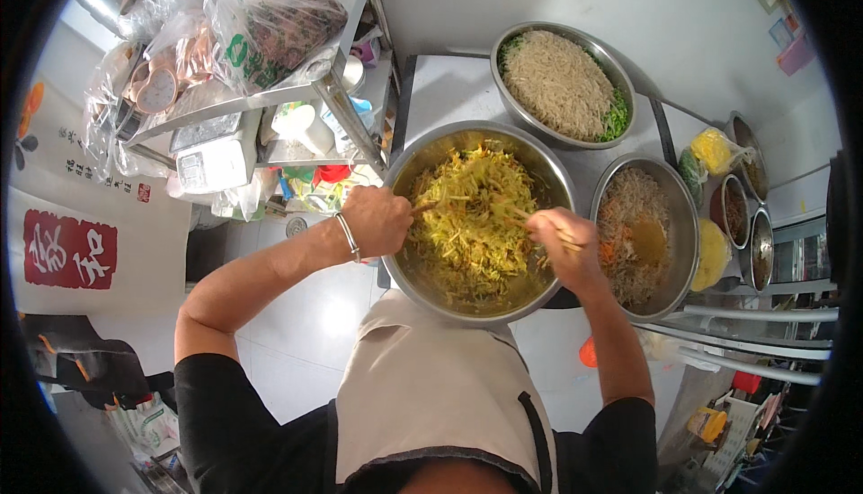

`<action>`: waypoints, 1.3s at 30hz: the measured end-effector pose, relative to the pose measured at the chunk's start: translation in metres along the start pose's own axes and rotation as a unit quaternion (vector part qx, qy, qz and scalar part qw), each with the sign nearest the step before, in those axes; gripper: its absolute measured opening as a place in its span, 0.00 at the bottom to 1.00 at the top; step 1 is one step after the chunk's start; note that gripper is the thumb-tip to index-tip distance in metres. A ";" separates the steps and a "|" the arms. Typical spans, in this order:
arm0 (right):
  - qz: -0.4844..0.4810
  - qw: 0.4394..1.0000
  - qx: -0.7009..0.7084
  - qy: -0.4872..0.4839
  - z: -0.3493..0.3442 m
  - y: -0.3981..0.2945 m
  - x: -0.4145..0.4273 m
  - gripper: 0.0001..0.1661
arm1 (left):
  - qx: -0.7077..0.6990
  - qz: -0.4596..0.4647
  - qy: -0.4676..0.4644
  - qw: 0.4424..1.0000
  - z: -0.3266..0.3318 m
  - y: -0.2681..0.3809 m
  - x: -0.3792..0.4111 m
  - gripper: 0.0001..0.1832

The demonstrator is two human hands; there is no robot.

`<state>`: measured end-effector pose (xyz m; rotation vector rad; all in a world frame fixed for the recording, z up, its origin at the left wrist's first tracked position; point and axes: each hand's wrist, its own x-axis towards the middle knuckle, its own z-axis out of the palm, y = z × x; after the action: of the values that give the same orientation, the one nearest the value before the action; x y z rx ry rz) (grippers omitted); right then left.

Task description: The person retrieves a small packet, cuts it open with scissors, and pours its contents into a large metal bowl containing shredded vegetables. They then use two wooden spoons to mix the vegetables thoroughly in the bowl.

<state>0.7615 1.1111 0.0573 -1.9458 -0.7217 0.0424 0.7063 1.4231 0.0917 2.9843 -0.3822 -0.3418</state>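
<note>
A large steel bowl (480, 315) holds a heap of shredded yellow-green vegetables (482, 224) flecked with orange. My left hand (379, 221), with a bangle at the wrist, is closed around a brown wooden stick, perhaps chopsticks, at the bowl's left rim; the stick's tip reaches into the shreds. At the right side of the bowl, my right hand (565, 244) grips light wooden chopsticks (522, 214), whose far ends are in the shreds and slightly blurred. Whether my left hand also touches the rim, I cannot tell.
Behind stands a steel bowl of pale shreds over chopped greens (556, 86). Right of the large bowl is another bowl with pale and orange shreds and brown powder (640, 241). Farther right are small bowls (760, 251) and bagged food (711, 150). A metal shelf (283, 96) stands left.
</note>
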 end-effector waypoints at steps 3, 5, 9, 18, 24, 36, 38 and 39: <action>-0.036 0.996 -0.048 -0.065 0.010 0.013 0.007 0.09 | 0.100 0.014 -0.006 0.995 -0.009 -0.011 0.015 0.07; -0.017 0.992 -0.044 -0.117 -0.004 0.004 0.004 0.09 | 0.122 0.018 -0.014 0.992 -0.016 -0.013 0.021 0.06; 0.083 0.996 -0.015 -0.042 -0.051 -0.001 0.013 0.14 | 0.144 -0.017 -0.095 0.985 -0.001 -0.031 0.051 0.08; 0.355 0.898 0.256 0.050 0.037 0.066 -0.075 0.14 | -0.150 0.029 -0.264 0.952 0.117 -0.033 0.017 0.12; 0.253 0.945 0.190 0.087 0.014 0.036 -0.058 0.15 | -0.441 -0.110 -0.243 0.857 0.125 0.008 0.014 0.12; -0.086 0.990 -0.101 -0.051 0.031 0.021 -0.012 0.08 | -0.001 -0.026 -0.040 0.999 -0.001 -0.005 0.007 0.11; -0.061 0.995 -0.061 -0.041 0.013 0.015 -0.020 0.08 | 0.041 -0.016 -0.043 0.998 -0.010 -0.008 0.006 0.11; -0.048 0.997 -0.042 -0.037 -0.001 0.008 -0.021 0.08 | 0.060 -0.011 -0.043 0.997 -0.012 -0.007 0.006 0.11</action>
<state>0.7487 1.0970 0.0451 -1.9958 -0.8786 0.0259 0.7165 1.4296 0.1006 3.0997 -0.3909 -0.4669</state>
